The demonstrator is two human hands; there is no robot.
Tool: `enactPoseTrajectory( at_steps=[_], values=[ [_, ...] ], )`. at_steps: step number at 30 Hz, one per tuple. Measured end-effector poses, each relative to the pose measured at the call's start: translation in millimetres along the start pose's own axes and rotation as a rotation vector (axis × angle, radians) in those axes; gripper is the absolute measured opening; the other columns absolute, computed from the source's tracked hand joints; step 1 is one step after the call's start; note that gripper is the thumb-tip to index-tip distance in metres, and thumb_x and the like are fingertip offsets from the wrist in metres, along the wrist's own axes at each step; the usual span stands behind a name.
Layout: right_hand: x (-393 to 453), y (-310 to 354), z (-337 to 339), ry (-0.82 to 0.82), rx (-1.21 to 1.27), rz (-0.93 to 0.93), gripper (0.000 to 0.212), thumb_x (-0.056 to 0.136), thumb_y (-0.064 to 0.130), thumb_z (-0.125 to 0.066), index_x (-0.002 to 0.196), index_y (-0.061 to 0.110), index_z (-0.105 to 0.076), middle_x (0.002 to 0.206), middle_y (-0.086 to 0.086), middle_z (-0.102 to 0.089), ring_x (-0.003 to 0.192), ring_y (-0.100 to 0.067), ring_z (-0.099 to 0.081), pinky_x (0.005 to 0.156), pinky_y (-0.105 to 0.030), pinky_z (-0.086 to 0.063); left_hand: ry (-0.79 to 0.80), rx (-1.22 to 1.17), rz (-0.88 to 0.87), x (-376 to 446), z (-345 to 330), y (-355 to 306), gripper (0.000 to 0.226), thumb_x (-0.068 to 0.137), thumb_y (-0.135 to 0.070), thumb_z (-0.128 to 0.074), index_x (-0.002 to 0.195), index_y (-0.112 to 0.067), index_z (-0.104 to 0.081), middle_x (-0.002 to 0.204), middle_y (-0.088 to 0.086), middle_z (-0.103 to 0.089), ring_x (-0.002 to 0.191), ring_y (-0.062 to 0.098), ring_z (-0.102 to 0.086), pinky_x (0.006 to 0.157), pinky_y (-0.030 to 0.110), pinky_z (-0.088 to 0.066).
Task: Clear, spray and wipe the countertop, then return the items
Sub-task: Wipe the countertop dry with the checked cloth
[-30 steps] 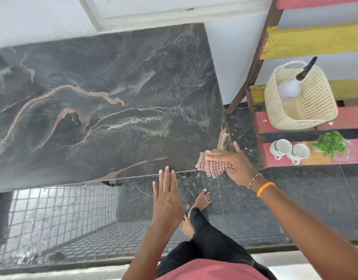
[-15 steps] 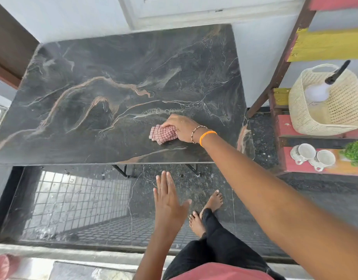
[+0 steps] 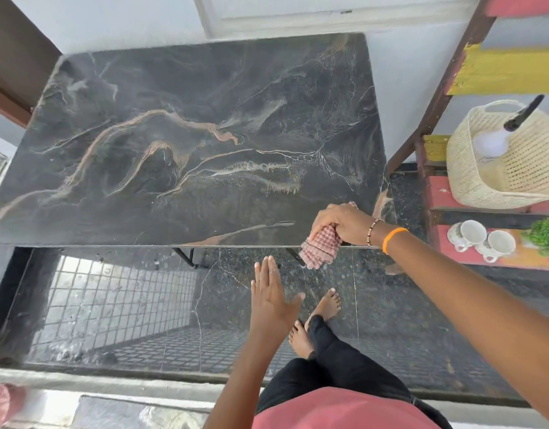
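The right hand (image 3: 344, 222) grips a checked cloth (image 3: 320, 249) at the marble tabletop's (image 3: 174, 150) near edge, its fingers partly hidden; the left hand (image 3: 271, 300) hovers open, empty.

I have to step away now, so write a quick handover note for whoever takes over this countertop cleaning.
Right hand: gripping the checked cloth at the countertop's near right edge, cloth hanging over it.
Left hand: open, empty, held below the edge.
Woven basket with the spray bottle, two cups and green plant sit on the painted shelves to the right.
Done: counter cleared; wiping under way.
Left: finish wiping, return items.
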State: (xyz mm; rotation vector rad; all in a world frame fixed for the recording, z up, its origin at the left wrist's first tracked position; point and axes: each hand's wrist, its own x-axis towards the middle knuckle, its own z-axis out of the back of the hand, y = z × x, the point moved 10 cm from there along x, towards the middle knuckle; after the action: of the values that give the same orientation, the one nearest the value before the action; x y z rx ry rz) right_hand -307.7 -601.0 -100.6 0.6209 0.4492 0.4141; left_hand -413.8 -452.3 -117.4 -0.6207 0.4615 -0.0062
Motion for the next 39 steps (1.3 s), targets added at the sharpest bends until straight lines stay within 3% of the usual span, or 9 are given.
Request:
enactPoseTrajectory(
  at_steps=[5,9,13,18,22,26,31,35,39],
  values=[
    [-57,-47,15,-0.104,0.127,-0.127,0.067,0.057,-0.030,-0.034,0.082,0.016,-0.076,0.095,0.001,-0.070,0.087,-0.020,-0.056,0.084,-0.034,-0.042,0.108,0.000,-0.094,2,-21,-28,0.083,0.089,-0.034,-0.053,0.147,-0.011,0.002,0.157,0.001,0.005,0.143,0.016,0.015,0.117,0.030,0.001],
    [-102,-81,31,-0.261,0.288,-0.303,0.070,0.058,-0.030,-0.031,0.085,0.017,-0.075,0.095,-0.006,-0.069,0.087,-0.002,-0.055,0.079,0.001,-0.033,0.268,-0.013,-0.124,1,-44,-49,0.075,0.091,-0.034,-0.047,0.148,-0.016,-0.003,0.157,-0.003,-0.001,0.143,0.011,0.009,0.117,0.029,-0.003],
    [-156,-125,30,-0.493,0.575,-0.570,0.071,0.059,-0.030,-0.031,0.088,0.022,-0.070,0.096,-0.008,-0.068,0.094,-0.022,-0.060,0.076,-0.022,-0.047,0.433,-0.020,-0.136,-1,-60,-68,0.061,0.094,-0.033,-0.042,0.147,-0.023,-0.014,0.156,-0.004,-0.014,0.144,0.012,-0.007,0.114,0.031,-0.011],
    [-184,-145,26,-0.674,1.203,-0.702,0.057,0.077,-0.027,-0.041,0.127,-0.001,-0.047,0.107,-0.011,-0.061,0.094,-0.027,-0.056,0.101,-0.050,-0.039,0.707,-0.296,-0.094,7,-82,-124,0.054,0.094,-0.031,-0.048,0.143,-0.024,-0.027,0.149,-0.005,-0.034,0.135,0.013,-0.032,0.105,0.026,-0.027],
    [-173,-137,50,-0.690,1.461,-0.578,0.036,0.085,-0.015,-0.036,0.107,0.004,-0.057,0.083,-0.010,-0.072,0.080,-0.028,-0.065,0.072,-0.037,-0.058,0.707,-0.463,-0.019,35,-92,-178,0.070,0.088,-0.038,-0.057,0.145,-0.020,-0.021,0.147,-0.003,-0.035,0.134,0.015,-0.033,0.102,0.029,-0.028],
    [-164,-133,84,-0.683,1.732,-0.328,0.033,0.081,-0.003,-0.043,0.100,0.011,-0.066,0.093,-0.012,-0.070,0.085,-0.026,-0.068,0.077,-0.039,-0.057,0.602,-0.692,0.114,73,-102,-222,0.052,0.085,-0.028,-0.064,0.131,-0.011,-0.046,0.132,0.002,-0.054,0.122,0.023,-0.049,0.108,0.038,-0.032],
    [-193,-199,120,-0.716,1.151,-0.608,0.037,0.080,0.009,-0.067,0.115,0.007,-0.058,0.113,-0.012,-0.065,0.108,-0.028,-0.060,0.097,-0.039,-0.047,0.439,-0.756,0.042,113,-113,-279,0.017,0.082,-0.010,-0.067,0.097,-0.017,-0.064,0.088,-0.005,-0.071,0.070,0.002,-0.067,0.057,0.013,-0.050],
    [-216,-265,112,-0.704,1.281,-0.816,0.032,0.086,-0.005,-0.054,0.119,-0.003,-0.055,0.108,-0.018,-0.063,0.090,-0.028,-0.060,0.086,-0.041,-0.049,0.460,-0.682,0.187,144,-154,-314,0.022,0.086,-0.015,-0.062,0.107,-0.014,-0.061,0.106,0.006,-0.068,0.091,0.019,-0.063,0.080,0.030,-0.047],
    [-238,-320,135,-0.762,1.485,-0.800,0.025,0.087,-0.012,-0.046,0.100,0.006,-0.058,0.087,-0.011,-0.062,0.076,-0.022,-0.061,0.069,-0.037,-0.055,0.552,-0.704,0.260,177,-197,-356,0.024,0.084,-0.009,-0.063,0.107,-0.013,-0.056,0.095,0.005,-0.065,0.084,0.017,-0.061,0.083,0.033,-0.050]
  ],
)
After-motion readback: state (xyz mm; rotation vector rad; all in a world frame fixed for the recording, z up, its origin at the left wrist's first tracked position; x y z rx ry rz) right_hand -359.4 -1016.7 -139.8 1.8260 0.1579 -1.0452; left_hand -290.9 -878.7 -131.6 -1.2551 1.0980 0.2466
